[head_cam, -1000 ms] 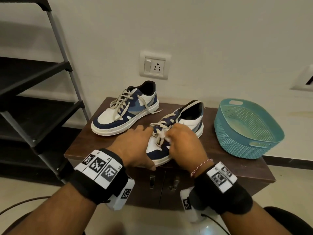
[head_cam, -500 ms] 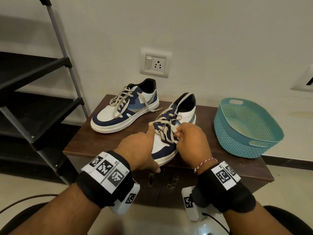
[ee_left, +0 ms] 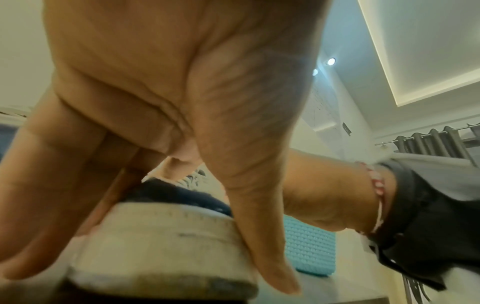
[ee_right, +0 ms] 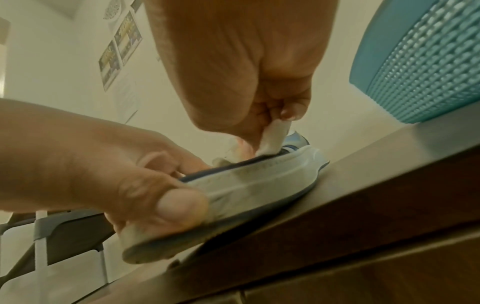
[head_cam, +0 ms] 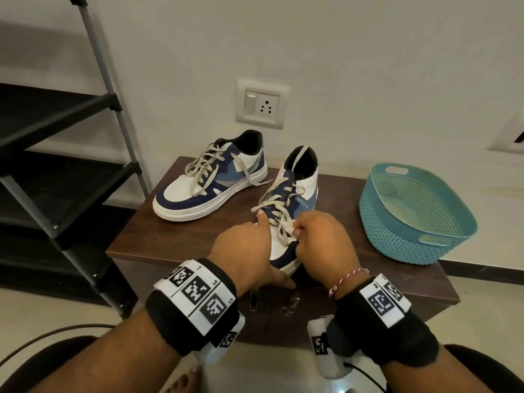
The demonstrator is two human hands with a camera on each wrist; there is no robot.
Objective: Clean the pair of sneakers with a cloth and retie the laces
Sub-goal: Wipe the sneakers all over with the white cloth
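Note:
Two navy-and-white sneakers stand on a brown cabinet. The far sneaker sits at the back left, its laces loose. The near sneaker points its toe at me, over the front edge. My left hand grips that toe, thumb pressed on the sole and index finger laid along the laces. My right hand pinches a small white cloth against the upper, just by the lower laces. In the right wrist view the cloth touches the shoe above the sole rim.
A teal mesh basket stands at the cabinet's right end, close to my right hand. A black shelf rack rises on the left. A wall socket sits behind the shoes. Cabinet doors with handles are below the front edge.
The near sneaker has been turned so its toe faces me and its heel points to the wall. Both hands stayed on it, the right one still pinching the cloth.

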